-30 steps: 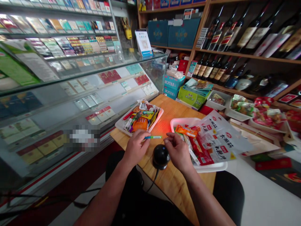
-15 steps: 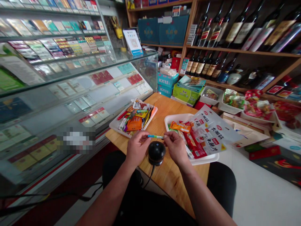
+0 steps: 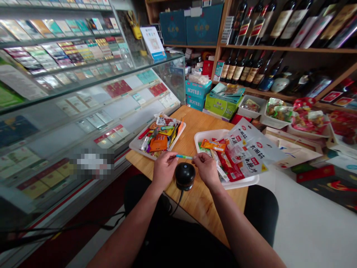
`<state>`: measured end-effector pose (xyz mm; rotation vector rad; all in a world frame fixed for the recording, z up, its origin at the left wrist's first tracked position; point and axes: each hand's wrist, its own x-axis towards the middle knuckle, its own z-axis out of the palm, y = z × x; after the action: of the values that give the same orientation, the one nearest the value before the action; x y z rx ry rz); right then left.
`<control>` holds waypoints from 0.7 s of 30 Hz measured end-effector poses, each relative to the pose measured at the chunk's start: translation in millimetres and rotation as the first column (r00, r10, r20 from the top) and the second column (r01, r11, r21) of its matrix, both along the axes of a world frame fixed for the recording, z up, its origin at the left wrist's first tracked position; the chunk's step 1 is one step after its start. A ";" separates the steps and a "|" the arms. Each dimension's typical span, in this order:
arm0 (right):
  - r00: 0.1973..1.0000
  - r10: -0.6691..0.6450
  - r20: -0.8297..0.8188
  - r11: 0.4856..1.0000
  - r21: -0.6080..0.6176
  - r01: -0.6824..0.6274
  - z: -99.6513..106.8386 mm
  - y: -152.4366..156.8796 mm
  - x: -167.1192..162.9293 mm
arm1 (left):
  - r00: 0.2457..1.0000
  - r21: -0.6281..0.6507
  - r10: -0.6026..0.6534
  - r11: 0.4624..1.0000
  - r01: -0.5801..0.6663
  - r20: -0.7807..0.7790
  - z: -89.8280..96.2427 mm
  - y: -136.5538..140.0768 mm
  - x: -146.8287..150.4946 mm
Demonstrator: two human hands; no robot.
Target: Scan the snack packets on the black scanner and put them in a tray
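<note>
My left hand (image 3: 164, 169) and my right hand (image 3: 206, 169) pinch the two ends of a slim blue-and-green wrapped stick (image 3: 184, 157). The stick lies level between my fingertips; its print is too small to read. Just below and behind it on the wooden table stands a black dome-shaped scanner (image 3: 185, 175) with a cable. Beyond my left hand, a white tray (image 3: 134, 145) holds a mix of small snack packets. Close by my right hand, a second white tray (image 3: 198, 139) holds red and orange packets, with large silvery snack bags (image 3: 251, 147) lying over its right side.
A glass display counter (image 3: 111, 89) with flat packs runs along the left. Wine bottles (image 3: 287, 22) fill the shelves at the back right. Green and teal boxes (image 3: 223, 104) stand past the table (image 3: 192, 115). More snack bins (image 3: 276, 119) line the right, and black cables hang at lower left.
Both hands still pinch the stick in nearly the same place above the scanner. The whole view has shifted slightly, with the tables and trays sitting a little higher.
</note>
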<state>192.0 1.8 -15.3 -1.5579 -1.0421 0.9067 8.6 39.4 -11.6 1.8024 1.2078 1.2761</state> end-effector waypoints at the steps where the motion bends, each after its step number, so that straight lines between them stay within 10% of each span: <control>1: 1.000 0.004 0.002 1.000 0.005 -0.004 -2.2 0.3 0.4 | 1.000 -0.002 0.000 1.000 0.000 -0.008 -1.0 0.5 0.2; 21: 0.996 0.071 0.050 0.997 0.000 -0.071 -30.6 5.1 6.6 | 0.985 -0.051 0.024 0.998 -0.033 -0.170 -20.2 9.3 -0.9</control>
<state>198.5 7.0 -45.9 -1.5579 -1.1395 0.9189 7.7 48.7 -31.7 1.8907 1.3516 1.1128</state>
